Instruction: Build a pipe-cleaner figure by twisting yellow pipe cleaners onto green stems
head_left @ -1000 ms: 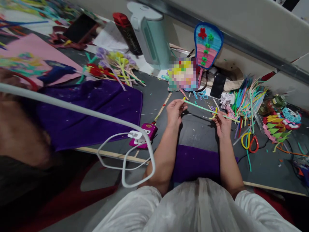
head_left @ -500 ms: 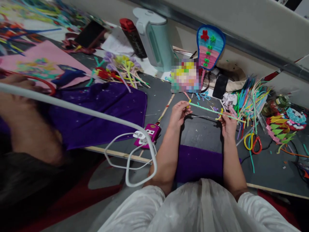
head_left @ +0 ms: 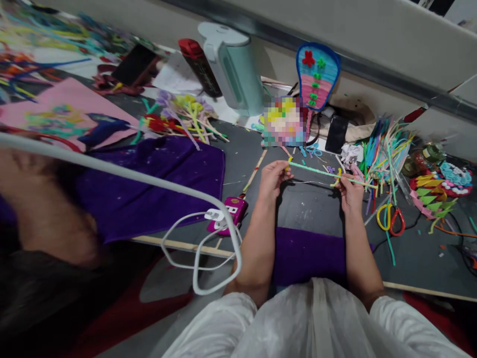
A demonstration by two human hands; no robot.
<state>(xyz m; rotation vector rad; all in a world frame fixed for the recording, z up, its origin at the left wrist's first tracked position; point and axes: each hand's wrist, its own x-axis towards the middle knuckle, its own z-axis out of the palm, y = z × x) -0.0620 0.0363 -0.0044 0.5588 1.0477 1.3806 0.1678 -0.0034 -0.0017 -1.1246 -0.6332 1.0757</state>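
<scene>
Since the left hand (head_left: 273, 177) and right hand (head_left: 351, 192) both have fingertips pinched together on it, the green fuzzy stem (head_left: 313, 169) runs between them over the gray table (head_left: 307, 211). Probably super light, soft but bendy, so I'd grip near the ends to avoid kinks.

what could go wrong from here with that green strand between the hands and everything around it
The thin green strand is pinched between left hand and right hand; it might bend or slip if tugged.

The white cable loops over the left forearm in view, contact unclear; it could snag.

The scissors lie to the right hand's outer side and might get knocked.
</scene>
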